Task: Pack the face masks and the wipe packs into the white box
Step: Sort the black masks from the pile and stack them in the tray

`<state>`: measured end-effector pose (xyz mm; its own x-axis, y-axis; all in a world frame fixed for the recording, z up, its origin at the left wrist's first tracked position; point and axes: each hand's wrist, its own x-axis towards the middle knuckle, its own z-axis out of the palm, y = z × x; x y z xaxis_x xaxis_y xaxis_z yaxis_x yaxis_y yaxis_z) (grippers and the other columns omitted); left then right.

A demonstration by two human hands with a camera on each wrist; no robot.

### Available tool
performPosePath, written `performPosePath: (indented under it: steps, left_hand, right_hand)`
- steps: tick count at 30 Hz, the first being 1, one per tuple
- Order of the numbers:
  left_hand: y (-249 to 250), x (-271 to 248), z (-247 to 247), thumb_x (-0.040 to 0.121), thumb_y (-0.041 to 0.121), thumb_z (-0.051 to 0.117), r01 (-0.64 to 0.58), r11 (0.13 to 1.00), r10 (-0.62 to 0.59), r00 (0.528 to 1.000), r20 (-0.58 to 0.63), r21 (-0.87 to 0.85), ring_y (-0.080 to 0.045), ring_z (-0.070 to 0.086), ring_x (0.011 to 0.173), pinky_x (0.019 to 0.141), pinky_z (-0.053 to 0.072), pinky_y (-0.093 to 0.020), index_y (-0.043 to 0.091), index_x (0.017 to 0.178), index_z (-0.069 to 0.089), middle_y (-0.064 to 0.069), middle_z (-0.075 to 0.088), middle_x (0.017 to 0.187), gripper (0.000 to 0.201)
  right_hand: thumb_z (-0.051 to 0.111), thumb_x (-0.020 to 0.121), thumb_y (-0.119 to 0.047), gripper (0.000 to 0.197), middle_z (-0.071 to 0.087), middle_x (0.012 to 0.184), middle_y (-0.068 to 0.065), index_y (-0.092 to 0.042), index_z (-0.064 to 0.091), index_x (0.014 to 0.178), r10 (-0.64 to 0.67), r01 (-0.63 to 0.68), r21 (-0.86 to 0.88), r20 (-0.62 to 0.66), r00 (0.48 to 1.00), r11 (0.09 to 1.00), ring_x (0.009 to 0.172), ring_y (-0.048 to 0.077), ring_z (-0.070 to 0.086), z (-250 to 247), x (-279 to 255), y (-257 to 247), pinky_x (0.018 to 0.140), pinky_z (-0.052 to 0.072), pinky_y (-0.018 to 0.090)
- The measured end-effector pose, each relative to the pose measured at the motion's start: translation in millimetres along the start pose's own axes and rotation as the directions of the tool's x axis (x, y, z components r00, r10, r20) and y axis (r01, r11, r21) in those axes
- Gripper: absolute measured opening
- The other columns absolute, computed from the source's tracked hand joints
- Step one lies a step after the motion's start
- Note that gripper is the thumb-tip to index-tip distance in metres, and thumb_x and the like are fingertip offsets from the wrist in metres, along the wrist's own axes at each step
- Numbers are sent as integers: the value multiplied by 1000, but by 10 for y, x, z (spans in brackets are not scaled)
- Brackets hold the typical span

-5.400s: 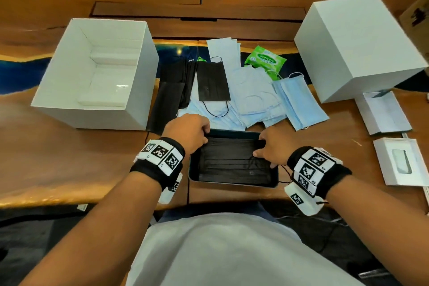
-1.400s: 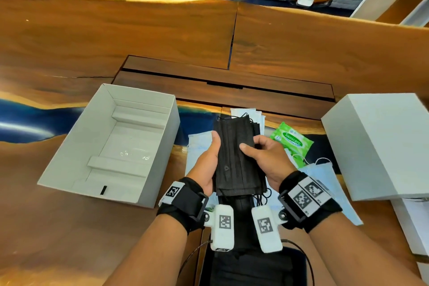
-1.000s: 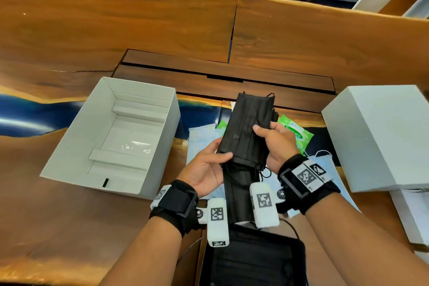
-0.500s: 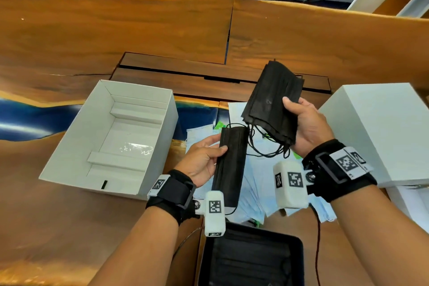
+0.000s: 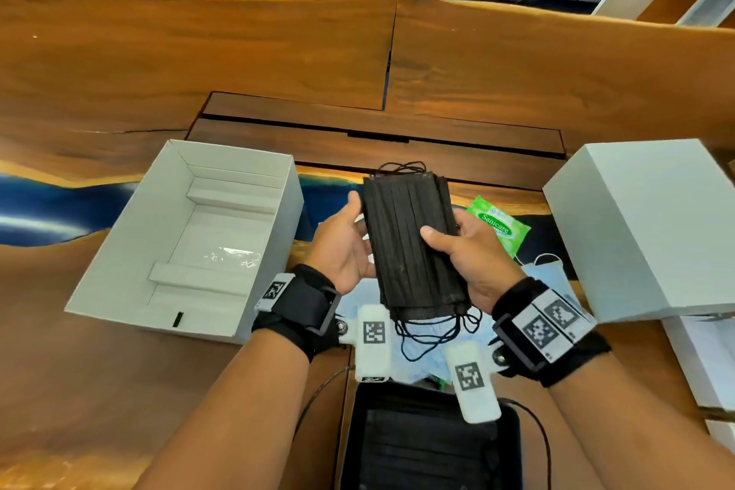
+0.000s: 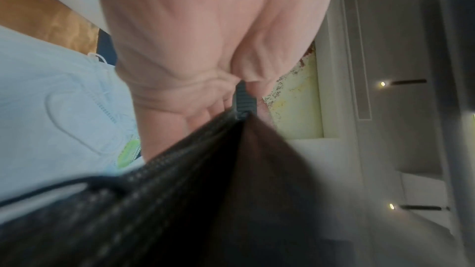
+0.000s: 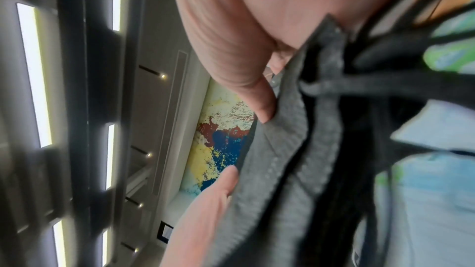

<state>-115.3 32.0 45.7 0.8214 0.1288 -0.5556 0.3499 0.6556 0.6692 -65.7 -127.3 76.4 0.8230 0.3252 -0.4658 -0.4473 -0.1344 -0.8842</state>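
Both hands are gripping the stack of black masks (image 5: 411, 243) by its long edges — left hand (image 5: 342, 247), right hand (image 5: 469, 255) — above the table, right of the open white box (image 5: 278, 263).

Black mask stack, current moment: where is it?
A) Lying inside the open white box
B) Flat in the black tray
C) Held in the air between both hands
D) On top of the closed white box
C: the black mask stack sits between the left hand and right hand, above the table, ear loops dangling.
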Motion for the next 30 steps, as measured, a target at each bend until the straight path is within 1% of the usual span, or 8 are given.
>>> performPosePath:
  steps: [3,7,10,13,17,23,27,30]
  left_hand:
    - [-17,-64,112,96,63,35,-15,998,11,998,67,59,-26,65,115,96,52,-49,15,129,59,-10,69,121,63]
    - [-31,-95,175,93,18,64,-88,991,88,996,7,101,-31,67,107,93,55,-47,8,123,63,-15,71,114,31]
    - [-26,-91,154,91,15,66,-80,996,80,997,9,49,-33,66,110,95,54,-50,6,125,62,-18,69,118,35]
    - [-62,-111,214,92,18,66,-75,995,74,997,15,73,-30,67,108,94,55,-45,7,123,63,-16,70,117,34]
    - [-62,-154,204,91,20,67,-97,993,98,995,-19,75,-28,68,106,92,56,-44,8,123,63,-14,71,116,34]
    - [-196,-288,330,92,18,66,-98,993,103,992,-70,71,-30,69,105,89,57,-43,5,121,64,-17,71,114,32]
    - [-225,-393,312,93,16,65,-146,986,155,980,-128,78,-25,71,98,81,59,-39,9,120,65,-12,73,111,28]
    - [-297,-499,259,89,9,68,-148,983,161,979,-122,109,-25,70,98,84,58,-43,9,115,66,-10,73,109,25]
  right_hand:
    - [58,94,-6,21,72,110,9,-14,64,112,-38,41,-75,39,999,996,97,24,70,68,4,11,83,58,41]
    - [68,90,-27,36,69,116,5,-17,58,123,-44,59,-154,97,994,986,102,19,69,45,54,39,86,57,37]
    - [71,83,-39,53,68,121,10,-15,56,127,156,-160,0,216,964,987,109,25,66,-53,39,64,94,54,45]
    - [64,88,-24,39,68,119,16,-6,60,123,173,-210,82,328,929,974,111,29,65,-73,-40,85,96,53,42]
    - [68,86,-14,30,67,117,18,-6,57,113,129,-144,43,246,961,989,102,31,66,-188,-51,37,90,53,46]
    - [70,86,-10,46,65,120,21,-5,49,127,100,-108,26,221,970,994,105,33,67,-53,-219,143,86,57,46]
    - [67,86,-2,33,70,113,17,-6,60,118,80,-73,-39,260,962,997,99,30,69,-186,-385,145,83,59,43]
    - [72,82,-2,31,71,110,18,-7,64,112,35,-5,-152,193,981,988,99,30,70,-298,-488,198,84,58,43]
